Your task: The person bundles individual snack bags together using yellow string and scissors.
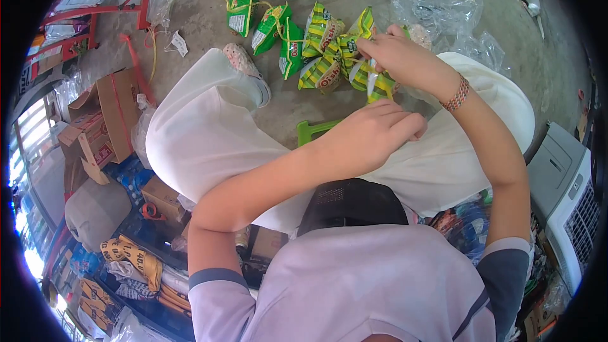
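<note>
Upper centre of the frame, the right hand pinches the light, crinkly green snack packets by their seams, while the left hand, fingers curled together, grips below.

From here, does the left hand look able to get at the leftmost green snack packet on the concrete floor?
Probably yes: the left hand seems free, and bare floor lies between it and the green snack packet; only the white-trousered knee sits nearby.
</note>
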### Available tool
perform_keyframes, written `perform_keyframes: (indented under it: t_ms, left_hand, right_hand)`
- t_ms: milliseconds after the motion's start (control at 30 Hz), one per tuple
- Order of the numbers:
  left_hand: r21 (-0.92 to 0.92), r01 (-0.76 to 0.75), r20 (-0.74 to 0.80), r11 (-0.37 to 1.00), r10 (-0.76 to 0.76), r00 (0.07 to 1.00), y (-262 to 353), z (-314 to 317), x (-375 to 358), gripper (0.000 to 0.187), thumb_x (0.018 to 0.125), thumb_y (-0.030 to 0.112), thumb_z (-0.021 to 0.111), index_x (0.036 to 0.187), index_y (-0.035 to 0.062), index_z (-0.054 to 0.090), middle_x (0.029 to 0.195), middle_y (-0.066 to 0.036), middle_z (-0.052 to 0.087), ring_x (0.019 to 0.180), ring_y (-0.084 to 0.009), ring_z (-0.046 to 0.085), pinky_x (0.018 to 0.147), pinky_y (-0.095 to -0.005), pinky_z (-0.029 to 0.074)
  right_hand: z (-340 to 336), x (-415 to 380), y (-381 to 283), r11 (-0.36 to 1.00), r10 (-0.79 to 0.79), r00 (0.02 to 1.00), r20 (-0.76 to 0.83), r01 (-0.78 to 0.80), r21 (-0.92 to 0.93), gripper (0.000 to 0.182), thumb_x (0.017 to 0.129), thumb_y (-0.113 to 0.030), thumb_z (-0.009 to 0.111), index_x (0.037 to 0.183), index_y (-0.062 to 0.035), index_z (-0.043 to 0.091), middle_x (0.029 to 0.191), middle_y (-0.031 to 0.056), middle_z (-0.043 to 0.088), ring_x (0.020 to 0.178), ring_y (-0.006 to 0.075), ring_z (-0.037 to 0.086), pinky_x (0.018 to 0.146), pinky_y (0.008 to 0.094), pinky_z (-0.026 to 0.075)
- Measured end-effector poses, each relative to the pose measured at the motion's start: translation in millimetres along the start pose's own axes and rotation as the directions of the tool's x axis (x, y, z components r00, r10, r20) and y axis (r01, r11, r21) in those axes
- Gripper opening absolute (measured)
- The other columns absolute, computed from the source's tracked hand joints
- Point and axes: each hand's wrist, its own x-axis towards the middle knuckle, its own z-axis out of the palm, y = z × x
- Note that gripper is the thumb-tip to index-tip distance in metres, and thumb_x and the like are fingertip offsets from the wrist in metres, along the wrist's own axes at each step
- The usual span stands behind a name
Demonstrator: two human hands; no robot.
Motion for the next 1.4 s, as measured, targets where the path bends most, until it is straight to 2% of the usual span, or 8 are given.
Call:
perform_keyframes:
  t_ms: [233, 333, 467, 600, 667, 800, 933, 1400]
  left_hand:
    - [-0.435, 0.321, -0.168, 0.841, -0.426, 0.889, -24.7, -27.6, 9.1, 0.009, 0.096, 0.001, 0.048, 0.105, 0.0022, 0.048, 0.086, -0.007, 0.06, 0.087, -0.0175, 0.062, 0.083, -0.0302, 0.049]
    - [-0.742, 0.222, -0.406, 0.632, -0.688, 0.602, -64.9, -63.0, 16.9, 0.009, 0.096, 0.002, 0.049, 0.105, 0.0009, 0.046, 0.094, -0.009, 0.06, 0.096, -0.0221, 0.062, 0.093, -0.0342, 0.049]
    - [-0.865, -0.013, -0.48, 0.502, -0.821, 0.309, -85.8, -101.1, 15.0, 0.015, 0.1, 0.007, 0.045, 0.113, 0.003, 0.039, 0.085, -0.007, 0.054, 0.085, -0.02, 0.057, 0.087, -0.0364, 0.05]
    - [-0.839, 0.08, -0.487, 0.539, -0.807, 0.334, -79.9, -95.9, 16.0, 0.019, 0.1, 0.008, 0.048, 0.118, 0.0032, 0.042, 0.086, -0.004, 0.048, 0.08, -0.0161, 0.05, 0.092, -0.037, 0.046]
    - [-0.802, 0.174, -0.473, 0.571, -0.786, 0.398, -81.9, -88.9, 14.1, 0.022, 0.099, 0.01, 0.051, 0.119, 0.004, 0.042, 0.084, -0.001, 0.046, 0.074, -0.0123, 0.043, 0.086, -0.0324, 0.045]
    - [-0.672, 0.404, -0.466, 0.621, -0.778, 0.421, -72.5, -87.8, 21.3, 0.035, 0.094, 0.019, 0.06, 0.118, 0.0058, 0.039, 0.087, -0.003, 0.053, 0.079, -0.0107, 0.047, 0.074, -0.0271, 0.043]
    - [-0.679, 0.404, -0.485, 0.613, -0.788, 0.38, -71.2, -94.0, 25.6, 0.038, 0.091, 0.017, 0.063, 0.12, 0.003, 0.042, 0.074, 0.003, 0.043, 0.071, -0.0077, 0.04, 0.079, -0.028, 0.043]
    - [-0.661, 0.413, -0.466, 0.626, -0.775, 0.427, -94.8, -97.1, 22.7, 0.044, 0.084, 0.014, 0.066, 0.119, 0.0035, 0.041, 0.09, -0.005, 0.049, 0.082, -0.0138, 0.049, 0.078, -0.0313, 0.047]
  right_hand:
    - [32.2, 37.0, 37.2, 0.927, -0.22, 0.975, -0.027, 0.2, -0.318, 0.022, 0.085, -0.008, 0.055, 0.107, -0.0052, 0.057, 0.074, 0.007, 0.068, 0.076, 0.028, 0.067, 0.094, 0.0411, 0.045]
    - [7.1, 87.3, 50.4, 0.833, -0.223, 0.975, -0.003, 0.189, -0.52, 0.027, 0.086, -0.013, 0.058, 0.112, -0.0051, 0.058, 0.082, 0.0126, 0.068, 0.087, 0.0299, 0.067, 0.086, 0.0447, 0.049]
    - [-26.5, 103.6, 57.9, 0.942, -0.275, 0.719, -0.638, 0.068, -0.329, 0.019, 0.093, -0.015, 0.058, 0.111, -0.0075, 0.058, 0.095, 0.0056, 0.06, 0.083, 0.0159, 0.059, 0.074, 0.0291, 0.049]
    - [47.2, 56.1, 111.1, 0.791, 0.6, 0.521, -0.607, -0.278, 0.545, 0.04, 0.08, -0.02, 0.072, 0.115, -0.0047, 0.06, 0.103, 0.0162, 0.067, 0.102, 0.0293, 0.063, 0.09, 0.0411, 0.049]
    - [125.1, 20.1, 137.4, 0.722, 0.68, 0.611, -0.407, -0.459, 0.517, 0.067, 0.074, -0.029, 0.078, 0.131, -0.0081, 0.05, 0.12, 0.0191, 0.062, 0.114, 0.0361, 0.058, 0.102, 0.0489, 0.042]
    - [189.1, 24.1, 63.8, 0.853, 0.51, 0.813, -0.28, -0.521, 0.04, 0.108, 0.061, -0.04, 0.087, 0.143, -0.0028, 0.028, 0.131, 0.0194, 0.055, 0.128, 0.0361, 0.049, 0.115, 0.0555, 0.02]
    - [216.5, 43.3, 46.0, 0.839, 0.504, 0.851, -0.147, -0.441, 0.32, 0.111, 0.06, -0.045, 0.085, 0.14, 0.0036, 0.027, 0.131, 0.0213, 0.055, 0.126, 0.0399, 0.05, 0.115, 0.0585, 0.017]
    - [199.4, 41.0, 35.1, 0.69, 0.597, 0.801, -0.045, -0.483, 0.539, 0.094, 0.062, -0.032, 0.081, 0.134, 0.0058, 0.034, 0.108, 0.0292, 0.06, 0.105, 0.0447, 0.058, 0.093, 0.0466, 0.048]
